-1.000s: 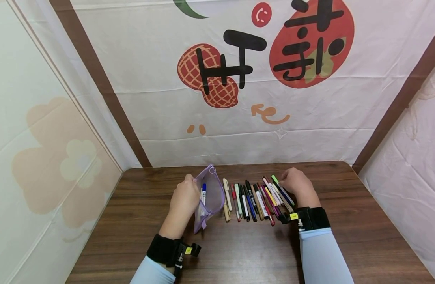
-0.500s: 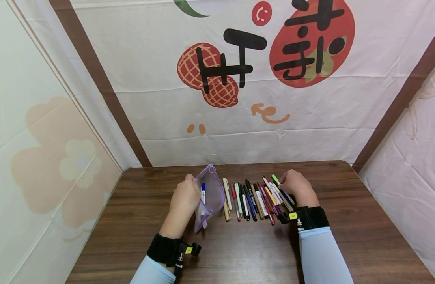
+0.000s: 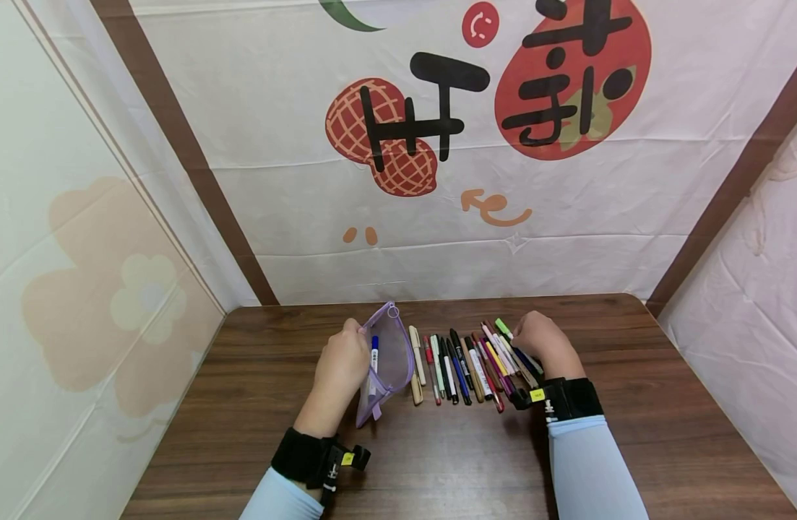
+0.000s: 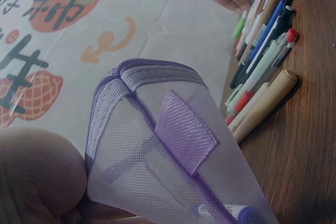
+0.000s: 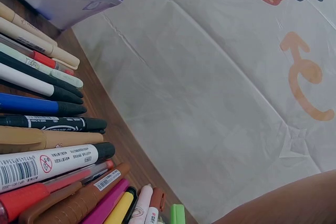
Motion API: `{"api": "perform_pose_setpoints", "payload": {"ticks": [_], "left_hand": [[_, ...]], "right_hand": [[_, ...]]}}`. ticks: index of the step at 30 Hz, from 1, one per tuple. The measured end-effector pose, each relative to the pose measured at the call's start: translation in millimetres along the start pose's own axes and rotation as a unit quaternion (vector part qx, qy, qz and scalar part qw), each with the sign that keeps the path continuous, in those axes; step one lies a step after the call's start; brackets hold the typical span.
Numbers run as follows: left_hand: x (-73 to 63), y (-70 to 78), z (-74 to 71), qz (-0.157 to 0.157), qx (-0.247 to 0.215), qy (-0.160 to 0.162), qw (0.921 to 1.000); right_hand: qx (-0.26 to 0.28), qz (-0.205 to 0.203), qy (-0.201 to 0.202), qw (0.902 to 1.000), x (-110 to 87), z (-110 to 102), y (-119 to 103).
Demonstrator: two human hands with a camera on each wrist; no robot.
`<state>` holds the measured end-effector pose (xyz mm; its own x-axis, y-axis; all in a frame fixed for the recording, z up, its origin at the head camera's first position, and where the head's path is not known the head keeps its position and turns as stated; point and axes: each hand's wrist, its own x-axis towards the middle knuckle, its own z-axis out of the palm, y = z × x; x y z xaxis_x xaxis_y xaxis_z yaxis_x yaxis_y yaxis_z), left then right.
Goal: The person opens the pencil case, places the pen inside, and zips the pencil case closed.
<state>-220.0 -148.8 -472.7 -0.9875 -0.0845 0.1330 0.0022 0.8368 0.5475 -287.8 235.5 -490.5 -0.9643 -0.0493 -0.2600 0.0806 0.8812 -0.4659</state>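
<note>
Nearest, well behind the fingers, come two light blue sleeves [image 3: 281,497], then black wrist straps [image 3: 297,457]. Wood-grain table [image 3: 450,462] spreads on the near side of the fingers and under the work.

The left hand [image 3: 339,357] grips the left edge of the purple mesh pouch [image 3: 394,354], its fingers clamped there, though their tips are hidden. The pouch stands upright just to the right of those fingers, mouth gaping, with a fabric tab [image 4: 186,132] on its near end and a ring [image 3: 393,312] at its far end. A blue-capped marker [image 3: 374,350] is inside, close to the left fingers.

Beyond the pouch's right side, between the two hands, lies a row of pens [image 3: 472,370]. Cream pens [image 3: 418,357] are at the end nearest the left fingers; a green pen [image 3: 502,326] is at the other end, right by the fingertips of the right hand [image 3: 544,339]. Those fingers point down at the pens; whether they pinch one or merely touch it, I cannot tell.

The work looks barely begun: one marker is visibly in the pouch, while the whole row lies outside it.

Farthest, past all the fingers, hangs a white printed cloth [image 3: 294,238].
</note>
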Motion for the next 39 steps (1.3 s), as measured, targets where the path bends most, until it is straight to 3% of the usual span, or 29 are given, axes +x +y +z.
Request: {"api": "perform_pose_setpoints", "payload": {"ticks": [7, 13, 21, 26, 32, 39], "left_hand": [[-0.1, 0.3, 0.4, 0.002, -0.003, -0.003, 1.0000], [-0.3, 1.3, 0.2, -0.001, -0.007, -0.011, 0.9999], [0.0, 1.0, 0.9, -0.004, -0.008, -0.005, 0.9999], [0.0, 0.7, 0.5, 0.000, -0.009, -0.003, 1.0000], [0.7, 1.1, -1.7, -0.004, -0.011, -0.006, 0.9999], [-1.1, 2.4, 2.4, -0.005, -0.008, -0.007, 0.9999]], "right_hand": [[0.008, 0.010, 0.002, 0.9999, 1.5, -1.8, -0.3], [0.042, 0.012, 0.062, 0.9971, -5.5, -6.4, -14.1], [0.113, -0.026, 0.112, 0.9870, -18.5, -12.2, -47.9], [0.197, -0.055, 0.102, 0.9736, -23.7, -12.6, -61.3], [0.236, -0.101, 0.099, 0.9614, -25.7, -8.9, -79.1], [0.291, -0.124, 0.059, 0.9467, -25.5, 1.2, -101.7]]}}
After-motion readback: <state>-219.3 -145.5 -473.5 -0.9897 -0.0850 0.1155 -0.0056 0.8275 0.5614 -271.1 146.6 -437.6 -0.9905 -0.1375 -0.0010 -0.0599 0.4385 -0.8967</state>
